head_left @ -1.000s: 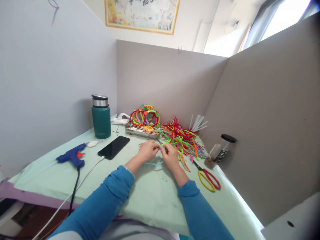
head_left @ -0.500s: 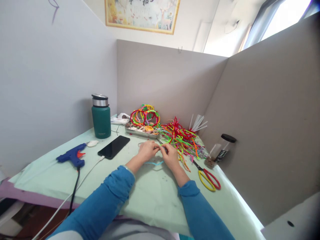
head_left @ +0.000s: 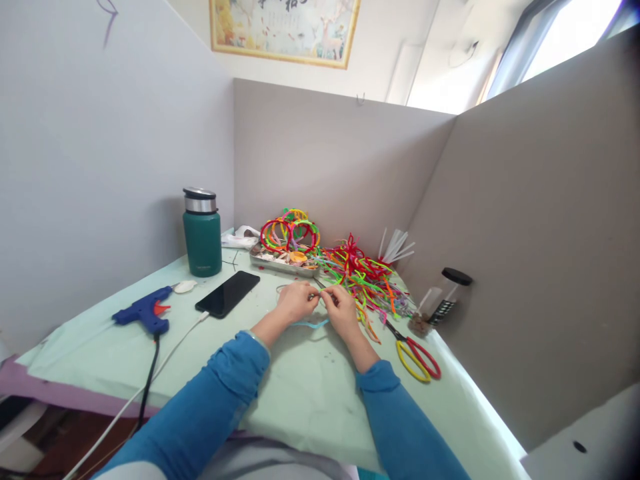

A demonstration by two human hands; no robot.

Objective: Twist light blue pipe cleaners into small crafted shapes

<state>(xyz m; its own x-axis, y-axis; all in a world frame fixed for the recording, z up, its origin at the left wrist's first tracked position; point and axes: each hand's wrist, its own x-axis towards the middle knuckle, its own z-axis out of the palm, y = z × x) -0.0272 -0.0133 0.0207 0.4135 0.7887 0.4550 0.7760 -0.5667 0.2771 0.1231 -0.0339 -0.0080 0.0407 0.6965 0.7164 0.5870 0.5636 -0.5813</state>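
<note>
My left hand (head_left: 299,300) and my right hand (head_left: 341,308) meet over the middle of the table, fingertips pinched close together. Both are closed on a light blue pipe cleaner (head_left: 314,325), which curves below the fingers between the two wrists. Its ends are hidden by the hands, and the spot between the fingertips is too small to make out. Just beyond the fingers lies a thin dark tool (head_left: 319,283), partly covered. A tangled heap of coloured pipe cleaners (head_left: 365,270) spreads behind and right of my right hand.
Scissors (head_left: 419,358) with red and yellow handles lie at right, near a tipped clear jar (head_left: 450,293). At the back is a metal tray (head_left: 285,268) with coloured rings (head_left: 290,235). Leftward are a phone (head_left: 228,294), green bottle (head_left: 203,243) and blue glue gun (head_left: 147,311). Partitions enclose the table.
The fingertips have shifted slightly, and a small gap now shows between the hands. The light blue pipe cleaner has moved a little up and to the right. Everything else stays put.
</note>
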